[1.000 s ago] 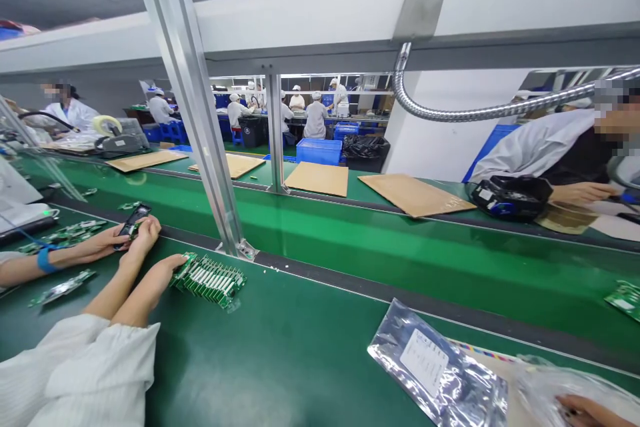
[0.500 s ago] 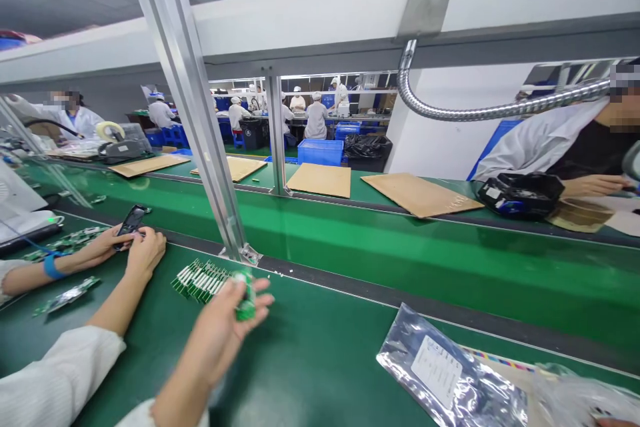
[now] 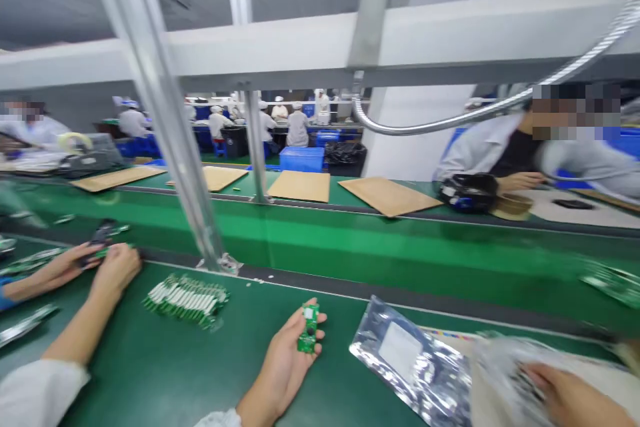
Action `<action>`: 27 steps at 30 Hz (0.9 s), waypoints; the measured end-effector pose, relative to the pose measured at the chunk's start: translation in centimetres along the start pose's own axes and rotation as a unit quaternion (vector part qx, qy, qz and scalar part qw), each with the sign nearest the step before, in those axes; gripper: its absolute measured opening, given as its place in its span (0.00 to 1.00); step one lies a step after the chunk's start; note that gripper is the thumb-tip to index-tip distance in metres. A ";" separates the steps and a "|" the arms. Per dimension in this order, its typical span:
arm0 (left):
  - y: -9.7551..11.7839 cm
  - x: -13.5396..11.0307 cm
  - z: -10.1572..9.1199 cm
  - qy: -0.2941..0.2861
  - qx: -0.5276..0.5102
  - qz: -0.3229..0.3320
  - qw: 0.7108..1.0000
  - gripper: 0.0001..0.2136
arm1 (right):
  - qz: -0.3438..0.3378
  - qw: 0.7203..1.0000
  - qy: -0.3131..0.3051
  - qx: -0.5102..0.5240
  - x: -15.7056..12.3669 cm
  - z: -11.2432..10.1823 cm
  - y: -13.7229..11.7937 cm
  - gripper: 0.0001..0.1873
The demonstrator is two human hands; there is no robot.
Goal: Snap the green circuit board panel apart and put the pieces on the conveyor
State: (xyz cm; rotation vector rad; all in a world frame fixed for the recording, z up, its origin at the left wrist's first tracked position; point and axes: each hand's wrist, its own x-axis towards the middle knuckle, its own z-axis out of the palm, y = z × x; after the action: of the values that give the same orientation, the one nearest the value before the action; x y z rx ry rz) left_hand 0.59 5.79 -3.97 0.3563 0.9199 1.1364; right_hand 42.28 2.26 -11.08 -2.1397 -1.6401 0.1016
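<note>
My left hand (image 3: 285, 353) lies palm up near the middle of the green belt, with a small green circuit board (image 3: 310, 327) resting on it. My right hand (image 3: 565, 393) is at the lower right, pressing into a crumpled clear plastic bag (image 3: 510, 367). Next to that bag lies a silver anti-static bag (image 3: 410, 367) with a pale label. A stack of circuit boards (image 3: 187, 300) sits to my left, apart from both my hands. Further left, a co-worker's hands (image 3: 117, 267) hold a black device (image 3: 103, 235).
An aluminium upright (image 3: 185, 173) stands at the belt's far edge. Beyond it, on a second green belt (image 3: 300, 227), lie several cardboard sheets (image 3: 300, 185). A co-worker (image 3: 490, 153) sits across at the right. A blue crate (image 3: 301, 159) stands further back.
My left hand has carried the board rightward, away from the stack, and turned palm up. The whole view has swung, and the clear bag under my right hand appears raised and crumpled.
</note>
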 end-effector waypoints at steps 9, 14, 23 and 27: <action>0.3 1.9 0.3 -0.018 0.024 -0.021 0.999 0.19 | 0.063 0.993 -0.094 -0.020 -1.3 -3.7 -3.9 0.12; 0.5 1.7 0.3 -0.016 0.029 -0.025 0.999 0.22 | 0.069 0.991 -0.114 -0.014 -1.6 -4.7 -4.5 0.11; 0.2 2.6 -0.9 -0.038 0.033 -0.047 0.998 0.22 | 0.055 0.992 -0.113 -0.030 -1.5 -4.2 -3.7 0.11; 0.0 3.0 -1.6 -0.050 0.037 -0.053 0.997 0.24 | 0.042 0.992 -0.109 -0.039 -1.5 -3.2 -3.0 0.11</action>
State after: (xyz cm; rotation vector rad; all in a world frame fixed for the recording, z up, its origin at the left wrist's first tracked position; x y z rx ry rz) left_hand -0.31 8.12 -6.24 0.4158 0.8840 0.9809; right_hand 40.20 0.53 -7.33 -2.3268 -1.6982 0.3126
